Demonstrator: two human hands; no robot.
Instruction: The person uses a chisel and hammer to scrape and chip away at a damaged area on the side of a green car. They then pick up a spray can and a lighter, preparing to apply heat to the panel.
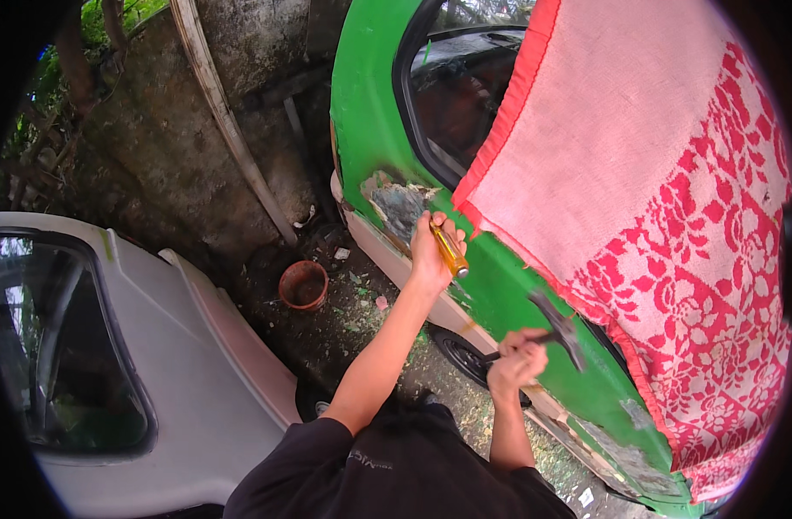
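Right of centre, the right hand [517,368] is wrapped around a hammer [563,334], probably head-heavy, so I'd hold it well down the shaft. Mid-frame, the left hand [430,251] grips a yellow-handled tool [449,251], likely stiff but kinda slick; grab it mid-handle. Just past that, the scraped patch [398,206] on the green car [372,95] looks pretty flaky.

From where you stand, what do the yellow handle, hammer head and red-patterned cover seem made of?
Yellow handle: probably plastic, glossy and translucent. Hammer head: likely metal, dark grey; blur leaves its finish unclear. Red-patterned cover: apparently woven cloth, matte, with coarse texture and draping edges.
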